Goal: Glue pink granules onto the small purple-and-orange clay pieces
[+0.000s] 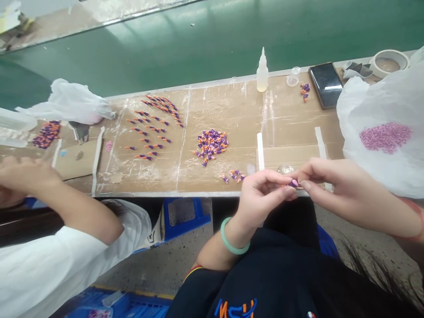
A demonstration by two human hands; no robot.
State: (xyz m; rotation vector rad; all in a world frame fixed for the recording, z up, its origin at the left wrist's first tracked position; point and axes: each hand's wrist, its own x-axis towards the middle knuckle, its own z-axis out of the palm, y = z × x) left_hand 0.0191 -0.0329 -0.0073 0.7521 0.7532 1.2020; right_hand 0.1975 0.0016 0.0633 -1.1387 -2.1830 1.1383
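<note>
My left hand and my right hand meet at the front edge of the cardboard-covered bench. Both are pinched on one small purple piece held between their fingertips. A green bangle circles my left wrist. Just left of my hands lie a few loose purple and orange pieces. Farther back sits a heap of the same pieces. Rows of finished purple-orange cones are laid out on the left of the bench.
A glue bottle, small clear cup, phone and tape roll stand along the back. A white bag of pink beads lies at right. A co-worker's arm in a white sleeve works at left near another bag.
</note>
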